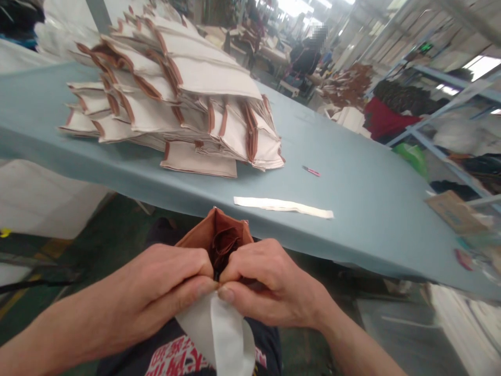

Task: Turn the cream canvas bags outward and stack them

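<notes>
Both my hands grip one fabric bag [219, 237] in front of my chest, below the near edge of the table. Its brown lining shows at the open top, and its cream cloth [219, 329] hangs down from my fingers. My left hand [164, 284] is closed on the bag's left side, thumb pressed on the cream cloth. My right hand [266, 284] is closed on the right side, its thumb meeting the left one. On the table lies a tall heap of cream bags with brown trim [172, 99].
The pale blue table [352, 209] carries a cream fabric strip [284, 206] near its front edge and a small pink tool [311, 171]. A person sits at the far end. Metal shelving [450, 136] stands on the right, a cardboard box [454, 211] beside it.
</notes>
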`<action>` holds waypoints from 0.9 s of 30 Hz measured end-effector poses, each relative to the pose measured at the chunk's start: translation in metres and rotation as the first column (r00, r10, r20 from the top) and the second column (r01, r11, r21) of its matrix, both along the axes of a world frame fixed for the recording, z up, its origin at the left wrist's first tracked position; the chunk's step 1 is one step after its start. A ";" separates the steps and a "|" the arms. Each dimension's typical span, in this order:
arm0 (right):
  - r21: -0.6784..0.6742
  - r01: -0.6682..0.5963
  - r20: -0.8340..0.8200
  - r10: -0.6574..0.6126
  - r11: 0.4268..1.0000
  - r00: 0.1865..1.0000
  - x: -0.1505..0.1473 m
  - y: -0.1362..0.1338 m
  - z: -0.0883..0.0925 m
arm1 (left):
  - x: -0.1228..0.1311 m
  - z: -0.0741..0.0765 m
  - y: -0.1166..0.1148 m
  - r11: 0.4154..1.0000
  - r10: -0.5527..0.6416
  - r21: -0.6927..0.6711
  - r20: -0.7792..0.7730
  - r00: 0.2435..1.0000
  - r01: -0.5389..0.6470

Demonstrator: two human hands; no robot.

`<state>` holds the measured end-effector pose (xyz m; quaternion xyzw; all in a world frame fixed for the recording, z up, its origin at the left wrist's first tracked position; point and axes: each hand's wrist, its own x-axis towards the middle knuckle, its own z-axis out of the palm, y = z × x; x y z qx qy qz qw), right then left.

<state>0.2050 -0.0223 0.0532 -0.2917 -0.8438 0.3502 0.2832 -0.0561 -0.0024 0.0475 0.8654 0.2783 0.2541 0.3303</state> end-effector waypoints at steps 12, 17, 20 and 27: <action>-0.127 0.042 -0.108 -0.056 0.991 0.993 -0.002 -0.011 -0.032 | -0.005 -0.058 -0.012 0.999 0.022 0.037 0.092 0.996 -0.026; -0.031 -0.018 -0.035 0.017 0.999 0.999 0.009 -0.009 -0.011 | -0.005 -0.039 -0.011 0.993 -0.043 -0.108 0.037 0.998 0.047; 0.029 -0.004 0.039 0.003 1.000 0.999 0.009 -0.009 -0.006 | 0.003 -0.024 -0.007 0.982 -0.082 -0.167 0.039 0.996 0.087; 0.121 0.057 0.064 -0.065 0.991 0.996 0.010 -0.008 -0.007 | 0.014 -0.013 -0.008 0.920 -0.068 -0.383 0.053 0.996 0.083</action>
